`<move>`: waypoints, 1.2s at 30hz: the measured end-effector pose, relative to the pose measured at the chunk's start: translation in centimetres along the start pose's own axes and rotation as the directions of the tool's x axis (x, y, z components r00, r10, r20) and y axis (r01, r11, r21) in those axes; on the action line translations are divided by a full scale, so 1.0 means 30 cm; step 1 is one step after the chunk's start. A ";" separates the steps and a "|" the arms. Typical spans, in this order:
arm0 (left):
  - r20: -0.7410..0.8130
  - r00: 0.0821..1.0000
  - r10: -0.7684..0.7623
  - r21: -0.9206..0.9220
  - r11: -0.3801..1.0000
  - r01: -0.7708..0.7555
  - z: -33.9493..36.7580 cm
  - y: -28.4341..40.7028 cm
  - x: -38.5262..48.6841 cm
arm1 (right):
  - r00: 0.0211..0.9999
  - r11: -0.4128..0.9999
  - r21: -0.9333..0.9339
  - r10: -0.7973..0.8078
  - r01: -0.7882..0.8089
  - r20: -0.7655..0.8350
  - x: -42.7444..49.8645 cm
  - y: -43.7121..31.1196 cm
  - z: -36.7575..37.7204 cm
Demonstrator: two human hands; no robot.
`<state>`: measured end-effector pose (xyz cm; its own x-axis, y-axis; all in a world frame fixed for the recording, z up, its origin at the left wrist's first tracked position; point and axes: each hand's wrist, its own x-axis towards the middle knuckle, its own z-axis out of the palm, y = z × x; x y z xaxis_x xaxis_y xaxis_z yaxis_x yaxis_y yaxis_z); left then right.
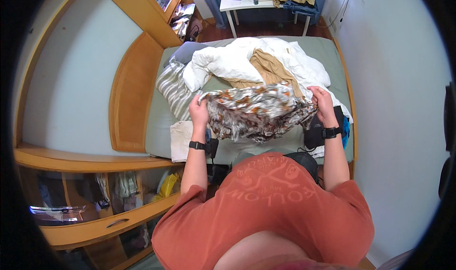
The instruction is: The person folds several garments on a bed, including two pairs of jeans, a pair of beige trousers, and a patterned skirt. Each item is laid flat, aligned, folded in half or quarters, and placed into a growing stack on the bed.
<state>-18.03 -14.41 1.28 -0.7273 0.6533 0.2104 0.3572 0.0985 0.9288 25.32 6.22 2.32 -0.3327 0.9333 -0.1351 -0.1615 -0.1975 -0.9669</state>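
A crumpled, patterned cloth [256, 106] in white, grey, black and orange is stretched between my two hands above the bed. My left hand [198, 111] grips its left end, near a striped pillow [174, 86]. At the other end, my right hand [322, 101] pinches the cloth's right edge. Blur on the lower folds keeps me from telling what kind of garment or cloth it is. Behind it lies a rumpled white duvet [228, 61] with a tan cloth [270, 65] among its folds.
Folded beige cloth [180, 138] lies at the bed's near left, dark clothing [315, 127] at the near right. A wooden headboard [130, 95] and glass-fronted cabinet [107, 195] stand left, a wall [395, 102] right. Beyond the bed, a white table [233, 6] bears books and clothes.
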 end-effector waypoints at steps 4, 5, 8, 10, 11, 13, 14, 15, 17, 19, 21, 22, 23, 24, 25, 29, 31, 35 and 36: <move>-0.046 0.988 -0.150 -0.127 0.982 0.144 -0.064 -0.018 0.031 | 0.998 0.998 -0.036 0.048 -0.050 -0.050 0.002 -0.021 -0.055; -0.057 0.973 -0.222 -0.186 0.960 0.208 -0.075 -0.014 0.029 | 0.997 0.997 -0.055 0.042 -0.046 -0.069 0.003 -0.019 -0.069; -0.079 0.990 -0.118 -0.290 0.953 0.091 -0.087 0.006 0.018 | 0.987 0.997 -0.063 0.033 -0.044 -0.155 0.013 -0.005 -0.109; -0.005 0.964 -0.264 -0.408 0.881 0.239 -0.087 0.026 0.005 | 0.975 0.988 -0.154 -0.029 -0.005 -0.219 0.020 0.007 -0.113; 0.043 0.931 -0.364 -0.489 0.805 0.337 -0.092 0.037 -0.001 | 0.965 0.967 -0.254 -0.094 0.030 -0.244 0.023 0.012 -0.100; 0.121 0.919 -0.376 -0.624 0.691 0.365 -0.068 0.067 -0.011 | 0.931 0.887 -0.455 -0.233 0.084 -0.283 0.024 0.011 -0.064; 0.154 0.925 -0.347 -0.641 0.678 0.361 -0.055 0.086 -0.018 | 0.940 0.850 -0.523 -0.229 0.066 -0.254 0.020 0.015 -0.024; 0.199 0.923 -0.331 -0.664 0.647 0.375 -0.031 0.110 -0.025 | 0.951 0.808 -0.584 -0.237 0.081 -0.197 0.010 0.016 0.015; 0.258 0.917 -0.303 -0.672 0.625 0.396 0.003 0.163 -0.042 | 0.979 0.820 -0.538 -0.189 0.196 0.070 -0.027 0.031 0.141; 0.388 0.908 -0.156 -0.693 0.600 0.400 0.046 0.221 -0.074 | 0.908 0.861 -0.456 -0.018 0.226 0.418 -0.091 0.044 0.262; 0.463 0.866 -0.190 -0.673 0.561 0.483 0.095 0.273 -0.102 | 0.766 0.735 -0.529 0.021 0.424 0.643 -0.152 0.077 0.397; 0.488 0.853 -0.183 -0.687 0.523 0.505 0.119 0.296 -0.114 | 0.703 0.665 -0.532 0.016 0.524 0.711 -0.173 0.094 0.457; 0.514 0.836 -0.191 -0.691 0.486 0.536 0.144 0.315 -0.125 | 0.658 0.575 -0.543 0.009 0.613 0.753 -0.180 0.108 0.507; 0.591 0.804 -0.064 -0.697 0.461 0.549 0.148 0.331 -0.132 | 0.726 0.609 -0.622 0.106 0.492 0.679 -0.185 0.123 0.544; 0.628 0.777 -0.040 -0.669 0.482 0.566 0.152 0.342 -0.128 | 0.770 0.633 -0.679 0.198 0.372 0.606 -0.189 0.136 0.568; 0.672 0.739 0.044 -0.579 0.653 0.488 0.136 0.343 -0.130 | 0.824 0.870 -0.477 0.176 0.126 0.538 -0.126 0.140 0.521; 0.662 0.748 0.042 -0.515 0.750 0.414 0.125 0.323 -0.134 | 0.808 0.946 -0.318 0.238 -0.066 0.539 -0.084 0.122 0.480; 0.718 0.695 -0.032 -0.239 0.927 0.290 0.130 0.271 -0.168 | 0.872 0.958 0.180 0.114 -0.224 0.476 -0.074 0.066 0.429; 0.681 0.727 -0.084 -0.170 0.948 0.268 0.136 0.259 -0.180 | 0.868 0.942 0.239 0.093 -0.235 0.488 -0.074 0.045 0.421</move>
<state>-8.95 -14.10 6.10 -0.1598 0.9782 -0.1325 0.0439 0.1411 0.9890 14.11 0.10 4.06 -0.7572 0.6452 -0.1018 -0.2955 -0.4774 -0.8275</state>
